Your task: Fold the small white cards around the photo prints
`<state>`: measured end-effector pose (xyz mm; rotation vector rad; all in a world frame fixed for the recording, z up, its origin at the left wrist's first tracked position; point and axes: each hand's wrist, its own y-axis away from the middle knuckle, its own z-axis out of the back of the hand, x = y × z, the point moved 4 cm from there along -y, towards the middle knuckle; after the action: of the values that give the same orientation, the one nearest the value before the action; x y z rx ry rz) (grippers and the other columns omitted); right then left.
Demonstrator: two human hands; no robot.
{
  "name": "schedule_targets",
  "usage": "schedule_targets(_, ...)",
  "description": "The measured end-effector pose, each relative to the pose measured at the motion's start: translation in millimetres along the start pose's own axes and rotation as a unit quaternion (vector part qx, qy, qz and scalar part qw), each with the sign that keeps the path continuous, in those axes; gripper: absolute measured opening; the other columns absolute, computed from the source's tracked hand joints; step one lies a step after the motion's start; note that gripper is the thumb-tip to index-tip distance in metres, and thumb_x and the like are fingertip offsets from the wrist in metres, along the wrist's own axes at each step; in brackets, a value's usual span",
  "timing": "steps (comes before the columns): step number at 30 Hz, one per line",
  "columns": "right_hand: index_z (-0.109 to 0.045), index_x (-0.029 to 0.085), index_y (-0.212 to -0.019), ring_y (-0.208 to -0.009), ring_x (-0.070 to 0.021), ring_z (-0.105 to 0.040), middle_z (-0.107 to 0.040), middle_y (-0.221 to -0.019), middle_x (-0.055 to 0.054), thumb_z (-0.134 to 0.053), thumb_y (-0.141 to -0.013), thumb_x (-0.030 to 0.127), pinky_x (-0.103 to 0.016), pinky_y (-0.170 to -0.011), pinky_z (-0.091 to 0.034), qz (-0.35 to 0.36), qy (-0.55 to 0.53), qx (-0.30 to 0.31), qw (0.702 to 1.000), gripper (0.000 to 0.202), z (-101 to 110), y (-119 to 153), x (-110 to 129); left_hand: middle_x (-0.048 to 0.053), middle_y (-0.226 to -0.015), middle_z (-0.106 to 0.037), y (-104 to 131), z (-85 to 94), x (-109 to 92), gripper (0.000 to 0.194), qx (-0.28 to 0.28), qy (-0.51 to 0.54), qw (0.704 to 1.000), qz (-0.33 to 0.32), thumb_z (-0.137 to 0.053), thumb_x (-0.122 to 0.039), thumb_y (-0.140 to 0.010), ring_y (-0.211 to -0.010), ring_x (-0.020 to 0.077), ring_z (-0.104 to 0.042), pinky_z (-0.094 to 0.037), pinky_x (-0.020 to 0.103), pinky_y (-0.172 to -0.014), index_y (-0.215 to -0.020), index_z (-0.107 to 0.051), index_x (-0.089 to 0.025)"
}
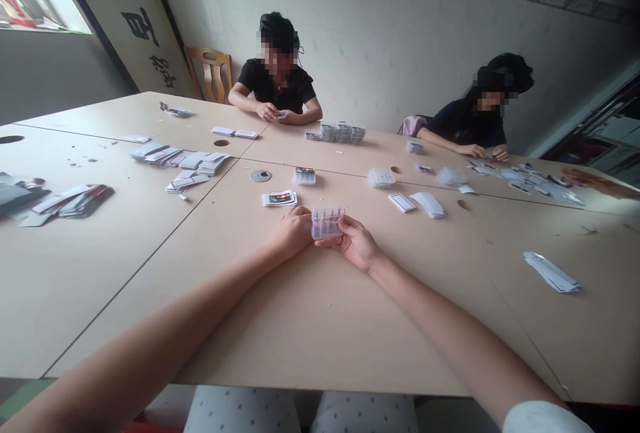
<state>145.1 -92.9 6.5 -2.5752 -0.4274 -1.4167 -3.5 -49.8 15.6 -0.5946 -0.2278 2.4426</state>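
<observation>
A small clear plastic case (327,223) with several narrow compartments is held up over the near middle of the table. My right hand (356,241) grips its right side, thumb on the front and fingers beneath. At its left edge is my left hand (299,227), with curled fingers partly hidden behind the case; whether they grip it is unclear. Just beyond my left hand lies a stack of printed cards (280,199). Another clear case (305,175) with a dark printed label rests farther back.
Paper bundles (183,159) cover the left of the table (375,326). Stacked cases (343,133) stand near a person (277,79) opposite. Another person (470,119) sits at the back right by scattered packets (540,179). White strips (553,273) lie at right.
</observation>
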Motion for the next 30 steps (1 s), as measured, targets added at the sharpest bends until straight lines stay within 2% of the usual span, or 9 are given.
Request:
schedule_targets(4, -0.066, 0.019, -0.097, -0.076, -0.0234, -0.072, -0.073, -0.097, -0.006, -0.063, -0.084, 0.041, -0.045, -0.082, -0.056, 0.000, 0.008, 0.000, 1.000, 0.025, -2, 2, 1, 0.010, -0.098, -0.062, -2, 1.2, -2, 0.013, 0.008, 0.018, 1.000, 0.002, -0.058, -0.025, -0.082, -0.089, 0.0217, -0.059, -0.050, 0.036, -0.080, -0.082, -0.068, -0.018)
schedule_targets(6, -0.064, 0.020, -0.094, -0.077, -0.0240, -0.072, -0.073, -0.096, -0.006, -0.062, -0.084, 0.041, -0.044, -0.078, -0.057, 0.028, 0.001, -0.045, 0.999, 0.024, 4, 0, 3, 0.010, -0.103, -0.063, -2, 3.0, -3, 0.017, 0.003, 0.031, 0.999, 0.013, -0.059, -0.025, -0.080, -0.095, 0.0236, -0.059, -0.050, 0.038, -0.084, -0.092, -0.069, -0.017)
schedule_targets(9, -0.062, 0.019, -0.090, -0.083, -0.0246, -0.071, -0.071, -0.094, -0.007, -0.057, -0.085, 0.037, -0.044, -0.074, -0.058, 0.146, -0.018, -0.185, 0.972, 0.018, 25, 0, 15, 0.010, -0.112, -0.063, -1, 5.0, -5, 0.034, -0.010, 0.052, 0.998, 0.020, -0.060, -0.022, -0.077, -0.106, 0.0252, -0.058, -0.048, 0.040, -0.093, -0.110, -0.065, -0.017)
schedule_targets(11, -0.059, 0.019, -0.086, -0.081, -0.0217, -0.069, -0.070, -0.089, -0.005, -0.054, -0.084, 0.032, -0.043, -0.074, -0.059, 0.211, -0.020, -0.304, 0.929, 0.014, 42, 3, 22, 0.009, -0.116, -0.062, 0, 4.7, -7, 0.040, -0.009, 0.053, 0.999, 0.005, -0.058, -0.020, -0.078, -0.110, 0.0246, -0.057, -0.047, 0.039, -0.097, -0.117, -0.063, -0.019)
schedule_targets(13, -0.058, 0.020, -0.084, -0.081, -0.0191, -0.067, -0.069, -0.087, -0.003, -0.054, -0.082, 0.031, -0.040, -0.075, -0.059, 0.252, 0.007, -0.369, 0.894, 0.012, 54, 6, 28, 0.008, -0.119, -0.062, 2, 3.6, -10, 0.040, 0.003, 0.044, 0.999, -0.014, -0.057, -0.023, -0.081, -0.113, 0.0249, -0.055, -0.046, 0.041, -0.097, -0.120, -0.062, -0.022)
schedule_targets(17, -0.063, 0.020, -0.089, -0.080, -0.0180, -0.067, -0.069, -0.092, -0.003, -0.057, -0.076, 0.028, -0.037, -0.078, -0.058, 0.245, 0.105, -0.367, 0.891, 0.017, 59, 2, 27, 0.009, -0.121, -0.063, 3, 4.6, -14, 0.040, 0.022, 0.031, 0.999, -0.018, -0.059, -0.031, -0.082, -0.115, 0.0277, -0.054, -0.046, 0.043, -0.095, -0.122, -0.061, -0.023)
schedule_targets(23, -0.060, 0.019, -0.093, -0.078, -0.0181, -0.067, -0.068, -0.091, -0.004, -0.060, -0.074, 0.027, -0.037, -0.078, -0.057, 0.244, 0.130, -0.356, 0.893, 0.021, 58, 3, 22, 0.005, -0.108, -0.070, -1, 9.2, -18, 0.035, 0.037, 0.068, 0.997, -0.008, -0.057, -0.021, -0.078, -0.101, 0.0240, -0.061, -0.049, 0.038, -0.091, -0.112, -0.066, -0.021)
schedule_targets(27, -0.046, 0.025, -0.118, -0.079, -0.0169, -0.068, -0.066, -0.094, -0.002, -0.063, -0.072, 0.023, -0.038, -0.081, -0.057, 0.244, 0.111, -0.366, 0.892, 0.049, 53, 5, 24, 0.007, -0.112, -0.068, 0, 6.5, -17, 0.040, 0.039, 0.064, 0.997, -0.014, -0.055, -0.015, -0.077, -0.104, 0.0250, -0.059, -0.048, 0.039, -0.092, -0.116, -0.065, -0.020)
schedule_targets(30, -0.039, 0.027, -0.124, -0.077, -0.0163, -0.068, -0.066, -0.095, -0.002, -0.065, -0.070, 0.021, -0.038, -0.083, -0.056, 0.239, 0.117, -0.366, 0.892, 0.060, 51, 6, 24, 0.008, -0.118, -0.065, 2, 3.4, -15, 0.045, 0.031, 0.053, 0.998, -0.031, -0.052, -0.011, -0.079, -0.110, 0.0256, -0.057, -0.046, 0.041, -0.095, -0.121, -0.062, -0.022)
